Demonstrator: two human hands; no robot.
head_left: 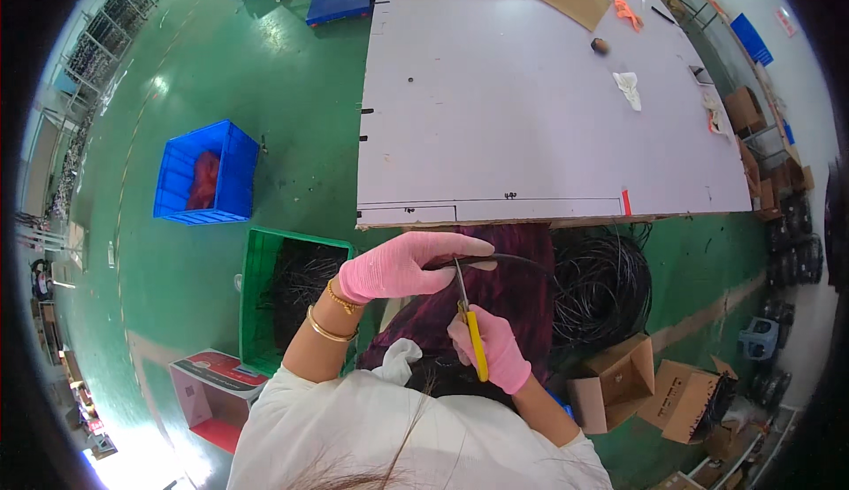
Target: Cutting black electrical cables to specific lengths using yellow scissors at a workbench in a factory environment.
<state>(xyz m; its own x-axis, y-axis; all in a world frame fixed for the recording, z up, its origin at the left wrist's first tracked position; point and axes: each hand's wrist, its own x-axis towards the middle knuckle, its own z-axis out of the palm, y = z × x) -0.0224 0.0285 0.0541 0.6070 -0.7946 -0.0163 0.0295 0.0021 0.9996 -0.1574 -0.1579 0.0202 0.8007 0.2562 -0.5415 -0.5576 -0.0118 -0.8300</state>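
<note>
Cable (523, 261), thin and black, runs sideways above your lap, just off the near edge of the white table (495, 145), with one stretch lying inside your left hand (407, 264). That pink-gloved hand keeps its fingers nearly straight and together, pinching the cable against the thumb side. Your right hand (495, 347), gloved in pink too, is curled around a yellow-handled cutting tool (478, 345), whose metal end points up to the cable beside your left fingers; whether its blades touch or grip the cable is too small to tell. Your right fingers cover part of the handle, and your left hand hides the cable's left end. Rightward, the cable passes over the dark purple cloth (522, 304) toward the black coil (606, 287); you cannot make out whether they join. Your left forearm overlaps the green crate (256, 300), masking some of the dark strands inside.
</note>
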